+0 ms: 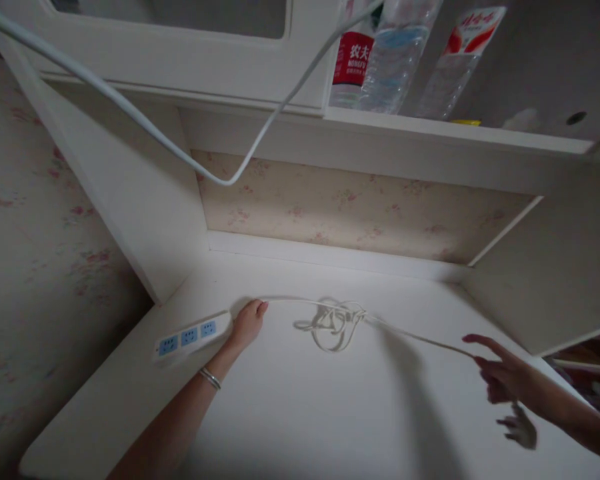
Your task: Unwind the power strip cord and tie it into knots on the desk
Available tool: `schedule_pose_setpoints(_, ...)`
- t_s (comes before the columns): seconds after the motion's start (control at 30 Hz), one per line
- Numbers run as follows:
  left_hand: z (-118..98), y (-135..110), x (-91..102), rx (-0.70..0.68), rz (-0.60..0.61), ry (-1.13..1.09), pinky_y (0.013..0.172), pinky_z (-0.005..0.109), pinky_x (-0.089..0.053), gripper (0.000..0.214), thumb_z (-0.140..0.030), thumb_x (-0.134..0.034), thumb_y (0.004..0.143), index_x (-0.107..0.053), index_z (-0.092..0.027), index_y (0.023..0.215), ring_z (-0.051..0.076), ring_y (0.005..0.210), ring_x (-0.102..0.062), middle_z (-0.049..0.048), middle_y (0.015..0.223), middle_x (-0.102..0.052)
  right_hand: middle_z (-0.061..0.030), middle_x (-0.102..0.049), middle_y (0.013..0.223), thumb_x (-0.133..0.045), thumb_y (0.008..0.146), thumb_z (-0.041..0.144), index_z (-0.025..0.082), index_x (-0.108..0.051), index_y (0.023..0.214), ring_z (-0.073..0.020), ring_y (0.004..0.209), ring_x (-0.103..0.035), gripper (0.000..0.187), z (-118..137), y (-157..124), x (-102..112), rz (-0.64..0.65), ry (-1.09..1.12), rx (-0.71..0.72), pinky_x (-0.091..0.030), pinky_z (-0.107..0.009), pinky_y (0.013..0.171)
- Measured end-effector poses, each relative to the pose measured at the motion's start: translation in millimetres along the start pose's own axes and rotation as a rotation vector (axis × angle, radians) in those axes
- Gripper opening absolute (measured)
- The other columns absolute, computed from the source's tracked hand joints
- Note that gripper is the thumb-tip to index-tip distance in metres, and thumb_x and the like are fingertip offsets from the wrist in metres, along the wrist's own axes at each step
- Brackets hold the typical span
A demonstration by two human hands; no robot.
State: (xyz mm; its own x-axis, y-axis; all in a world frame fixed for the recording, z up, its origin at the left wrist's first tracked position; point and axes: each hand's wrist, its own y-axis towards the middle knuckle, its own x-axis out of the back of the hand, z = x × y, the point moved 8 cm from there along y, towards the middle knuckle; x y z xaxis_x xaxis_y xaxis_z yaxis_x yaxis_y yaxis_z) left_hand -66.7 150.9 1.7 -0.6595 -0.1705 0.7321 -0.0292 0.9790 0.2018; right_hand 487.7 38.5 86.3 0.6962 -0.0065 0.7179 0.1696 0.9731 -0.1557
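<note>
A white power strip (193,335) with three blue socket faces lies at the left of the white desk. Just past its right end, my left hand (249,323) is closed around the strip's cord. That white power cord (336,321) runs rightward into a loose tangle of loops at mid-desk, then stretches on to my right hand (507,380). The right hand is raised over the right side, its lower fingers curled on the cord and one finger stretched out. Below this hand dangles a small plug-like end (519,427), blurred.
A pale thick cable (225,181) hangs close across the upper view. Plastic bottles (393,60) stand on the shelf (460,133) above the desk (300,413). White side panels (130,180) bound the recess, and flowered wallpaper (325,207) covers the back.
</note>
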Motion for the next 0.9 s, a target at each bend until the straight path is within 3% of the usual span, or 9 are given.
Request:
schedule_pose_setpoints(0.03,0.6,-0.9,-0.5,-0.001,-0.010,0.006,0.081,0.032,-0.044,0.032,-0.032,-0.034,0.095,-0.062,-0.017,0.091,0.019,0.089,-0.059,0.0080,0.092,-0.065,-0.0090,-0.060,0.057,-0.053,0.071,0.062,0.028,-0.066,0.097,-0.0270,0.055,-0.063,0.045,6.9,-11.8,-25.8,0.178,0.113,-0.049,-0.052,-0.044,0.060)
schedule_pose_setpoints(0.1,-0.9,-4.6,-1.2,-0.010,-0.025,0.019,0.088,0.033,-0.043,0.031,-0.025,-0.033,0.095,-0.062,-0.017,0.103,0.020,0.100,-0.058,0.0098,0.105,-0.064,-0.0127,-0.067,0.071,-0.053,0.071,0.063,0.025,-0.068,0.087,-0.0292,0.070,-0.067,0.044,28.3,-36.2,-61.9,0.363,0.140,-0.090,-0.053,-0.042,0.068)
schedule_pose_setpoints(0.2,-9.3,-13.7,1.1,-0.052,-0.016,0.050,0.093,0.034,-0.042,0.033,-0.019,-0.033,0.093,-0.060,-0.017,0.113,0.020,0.104,-0.056,0.0113,0.112,-0.061,-0.0114,-0.070,0.101,-0.055,0.078,0.053,0.028,-0.065,0.108,-0.0270,0.089,-0.066,0.040,78.9,-64.6,-104.2,0.519,-0.017,0.105,-0.052,-0.037,0.075)
schedule_pose_setpoints(0.27,-16.2,-20.7,6.4,-0.101,0.013,0.072,0.095,0.035,-0.040,0.032,-0.020,-0.035,0.092,-0.062,-0.017,0.110,0.021,0.102,-0.057,0.0117,0.109,-0.062,-0.0096,-0.071,0.086,-0.052,0.083,0.048,0.028,-0.066,0.098,-0.0251,0.076,-0.066,0.029,107.9,-72.3,-124.2,0.485,-0.275,0.250,-0.049,-0.035,0.069)
schedule_pose_setpoints(0.33,-20.8,-26.6,15.7,-0.156,0.040,0.129,0.101,0.040,-0.034,0.029,-0.023,-0.039,0.092,-0.065,-0.017,0.104,0.024,0.101,-0.057,0.0123,0.102,-0.064,-0.0097,-0.069,0.070,-0.047,0.086,0.048,0.025,-0.066,0.080,-0.0255,0.064,-0.064,0.030,132.1,-70.4,-136.3,0.343,-0.561,0.344,-0.044,-0.035,0.063)
schedule_pose_setpoints(0.43,-19.0,-30.9,29.8,-0.224,0.097,0.280,0.103,0.045,-0.027,0.024,-0.024,-0.045,0.089,-0.068,-0.017,0.093,0.028,0.102,-0.055,0.0141,0.097,-0.064,-0.0105,-0.067,0.066,-0.040,0.090,0.049,0.023,-0.063,0.072,-0.0251,0.062,-0.064,0.039,168.5,-65.9,-153.2,0.210,-0.702,0.467,-0.040,-0.034,0.062)
schedule_pose_setpoints(0.57,-8.5,-33.0,38.8,-0.246,0.181,0.335,0.092,0.039,-0.035,0.021,-0.023,-0.047,0.089,-0.067,-0.019,0.085,0.025,0.095,-0.058,0.0118,0.092,-0.066,-0.0048,-0.062,0.059,-0.033,0.093,0.053,0.022,-0.052,0.065,-0.0183,0.058,-0.059,0.046,207.4,-62.3,-187.0,0.295,-0.334,0.500,-0.039,-0.030,0.061)
schedule_pose_setpoints(0.73,-13.3,-43.0,30.1,-0.218,0.197,0.345,0.088,0.039,-0.035,0.028,-0.028,-0.037,0.094,-0.064,-0.021,0.097,0.024,0.093,-0.060,0.0104,0.094,-0.068,0.0032,-0.056,0.057,-0.028,0.094,0.056,0.022,-0.042,0.075,-0.0103,0.042,-0.045,0.041,240.2,-49.4,-274.2,0.545,0.255,0.358,-0.036,-0.023,0.045)
schedule_pose_setpoints(0.9,-26.1,-53.3,14.6,-0.198,0.239,0.337,0.087,0.037,-0.036,0.030,-0.023,-0.034,0.093,-0.064,-0.021,0.091,0.022,0.093,-0.061,0.0077,0.096,-0.068,0.0027,-0.054,0.061,-0.026,0.097,0.047,0.020,-0.044,0.077,-0.0092,0.046,-0.047,0.037,274.4,-16.8,-339.4,0.461,0.253,0.417,-0.037,-0.022,0.048)
